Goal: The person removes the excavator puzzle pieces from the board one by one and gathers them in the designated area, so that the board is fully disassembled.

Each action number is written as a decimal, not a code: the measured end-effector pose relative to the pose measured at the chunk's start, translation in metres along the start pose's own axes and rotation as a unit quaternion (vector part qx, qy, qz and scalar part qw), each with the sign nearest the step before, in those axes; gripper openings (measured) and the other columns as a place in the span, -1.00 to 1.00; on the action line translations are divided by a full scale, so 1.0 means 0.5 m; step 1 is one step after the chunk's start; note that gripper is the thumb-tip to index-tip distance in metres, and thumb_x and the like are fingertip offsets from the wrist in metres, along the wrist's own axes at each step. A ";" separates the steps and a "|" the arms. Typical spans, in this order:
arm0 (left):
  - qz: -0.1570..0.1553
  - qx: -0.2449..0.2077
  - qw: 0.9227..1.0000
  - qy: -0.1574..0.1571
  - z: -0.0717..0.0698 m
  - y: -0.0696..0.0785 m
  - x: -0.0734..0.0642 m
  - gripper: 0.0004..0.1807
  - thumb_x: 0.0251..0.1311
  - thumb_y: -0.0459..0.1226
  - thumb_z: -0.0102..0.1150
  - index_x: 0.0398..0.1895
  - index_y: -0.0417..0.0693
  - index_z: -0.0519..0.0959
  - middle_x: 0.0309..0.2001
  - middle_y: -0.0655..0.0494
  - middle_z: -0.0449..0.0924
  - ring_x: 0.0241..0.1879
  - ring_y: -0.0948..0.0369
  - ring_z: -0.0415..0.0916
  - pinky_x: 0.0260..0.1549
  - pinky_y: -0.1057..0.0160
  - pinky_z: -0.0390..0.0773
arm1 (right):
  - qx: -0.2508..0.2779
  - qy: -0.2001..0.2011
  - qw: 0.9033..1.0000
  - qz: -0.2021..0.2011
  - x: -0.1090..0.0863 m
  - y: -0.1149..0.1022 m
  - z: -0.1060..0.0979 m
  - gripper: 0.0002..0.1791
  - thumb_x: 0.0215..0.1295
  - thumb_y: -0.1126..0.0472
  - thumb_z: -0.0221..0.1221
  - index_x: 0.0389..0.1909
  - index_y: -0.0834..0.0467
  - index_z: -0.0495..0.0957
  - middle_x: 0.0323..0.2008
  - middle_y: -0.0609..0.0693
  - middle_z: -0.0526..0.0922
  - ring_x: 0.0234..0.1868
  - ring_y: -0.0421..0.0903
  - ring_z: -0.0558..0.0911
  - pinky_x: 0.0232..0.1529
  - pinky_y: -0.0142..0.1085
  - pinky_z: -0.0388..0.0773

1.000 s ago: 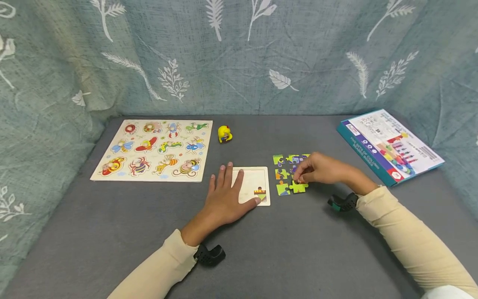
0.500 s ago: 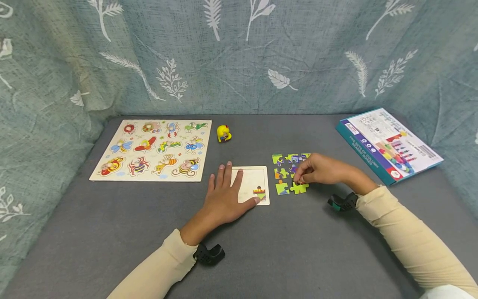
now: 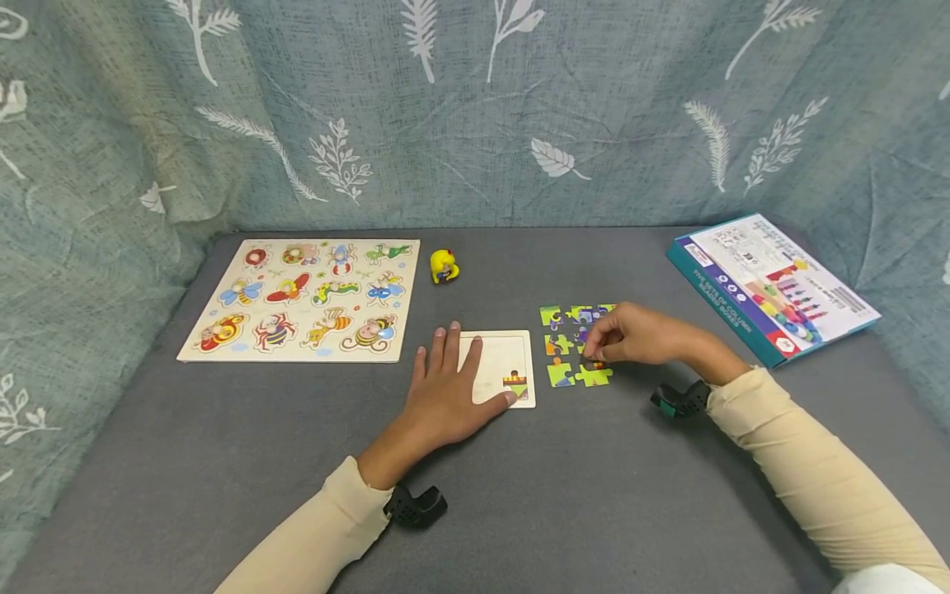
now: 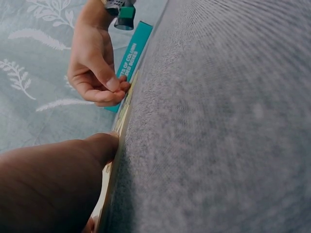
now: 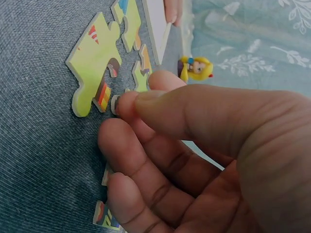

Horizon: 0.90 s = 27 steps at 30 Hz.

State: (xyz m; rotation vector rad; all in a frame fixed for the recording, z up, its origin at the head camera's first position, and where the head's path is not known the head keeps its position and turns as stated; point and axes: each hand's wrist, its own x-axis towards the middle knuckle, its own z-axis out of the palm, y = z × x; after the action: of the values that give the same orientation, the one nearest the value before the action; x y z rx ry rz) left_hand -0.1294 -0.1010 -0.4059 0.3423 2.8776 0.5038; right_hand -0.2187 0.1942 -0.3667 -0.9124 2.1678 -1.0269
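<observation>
My left hand (image 3: 445, 394) lies flat with spread fingers on a small pale puzzle tray (image 3: 499, 345). Its thumb is by a puzzle piece (image 3: 515, 381) set in the tray's near right corner. To the right of the tray, loose jigsaw pieces (image 3: 562, 374) lie in rough rows, green with purple and orange print. Over these, my right hand (image 3: 631, 337) has its thumb and index fingertip pinched together at a dark-edged puzzle piece (image 5: 114, 105), mostly hidden by the fingers. Close by the fingertips lies a green puzzle piece (image 5: 92, 57) with a red-and-yellow patch.
A wooden insect puzzle board (image 3: 356, 301) lies at the back left. Beside it stands a small yellow-haired toy figure (image 3: 444, 266). A teal-sided box (image 3: 772, 289) rests at the back right. Patterned cloth (image 3: 475, 124) hangs behind the grey table (image 3: 519, 503).
The right fingertips shift slightly, and a red-and-yellow patch of the green piece shows beside them. The left hand stays on the tray.
</observation>
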 end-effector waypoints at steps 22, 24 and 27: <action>0.046 -0.038 0.998 -0.002 0.001 0.016 0.002 -0.11 0.28 0.17 0.03 0.53 -0.10 0.05 0.54 -0.16 -0.45 0.48 0.00 -0.60 0.30 -0.20 -0.50 | -0.024 0.045 0.999 -0.017 0.046 -0.027 0.020 -0.85 0.31 0.46 0.14 -0.19 0.30 0.65 -0.26 0.07 0.70 -0.28 -0.05 0.64 -0.28 -0.24 0.55; 0.049 -0.040 0.998 -0.012 0.000 0.019 0.004 -0.11 0.30 0.19 -0.01 0.54 -0.09 0.03 0.54 -0.13 -0.44 0.49 0.01 -0.57 0.30 -0.20 -0.51 | -0.025 0.040 0.999 -0.025 0.056 -0.031 0.025 -0.85 0.32 0.45 0.14 -0.19 0.29 0.66 -0.26 0.06 0.70 -0.28 -0.06 0.64 -0.29 -0.25 0.55; 0.050 -0.044 0.997 -0.027 0.001 0.023 0.007 -0.08 0.30 0.25 -0.06 0.55 -0.06 0.00 0.54 -0.08 -0.45 0.49 0.03 -0.55 0.30 -0.18 -0.54 | -0.025 0.031 0.998 -0.039 0.068 -0.037 0.031 -0.85 0.32 0.44 0.14 -0.20 0.29 0.66 -0.27 0.06 0.70 -0.28 -0.07 0.65 -0.28 -0.26 0.55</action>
State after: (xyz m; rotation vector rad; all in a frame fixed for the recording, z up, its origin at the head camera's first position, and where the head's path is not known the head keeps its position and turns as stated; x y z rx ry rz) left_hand -0.1302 -0.0896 -0.4027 0.4786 2.7874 0.6263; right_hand -0.2221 0.1527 -0.3668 -1.0060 2.2340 -1.0565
